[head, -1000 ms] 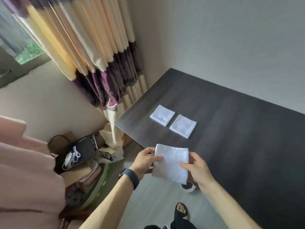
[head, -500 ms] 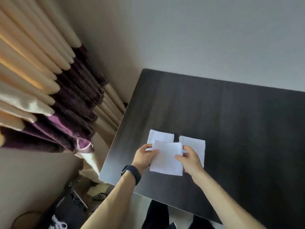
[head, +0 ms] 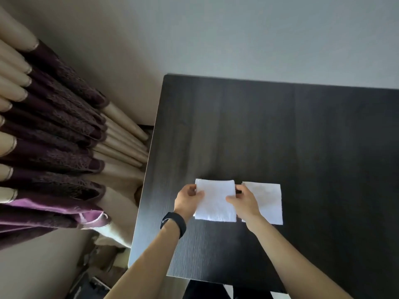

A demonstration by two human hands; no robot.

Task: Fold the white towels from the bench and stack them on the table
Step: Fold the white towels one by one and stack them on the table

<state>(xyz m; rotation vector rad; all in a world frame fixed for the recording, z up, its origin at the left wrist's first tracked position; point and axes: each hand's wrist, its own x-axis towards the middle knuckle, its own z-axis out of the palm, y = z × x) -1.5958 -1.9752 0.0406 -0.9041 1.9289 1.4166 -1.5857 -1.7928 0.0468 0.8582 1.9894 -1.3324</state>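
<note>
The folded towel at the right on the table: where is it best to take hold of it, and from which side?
Probably its right edge, coming from the right: the towel lies flat on the table, that edge is free, and the right hand, gripping the other towel, hides its left side.

left hand (head: pixel 187 199): bare
right hand (head: pixel 244 201): bare
band (head: pixel 173 224): black, smooth, wide, snug on left wrist
left forearm (head: pixel 151 262): bare to the near edge
right forearm (head: pixel 287 251): bare to the near edge
clothing (head: pixel 205 291): dark, near, between forearms; detail dim
</note>
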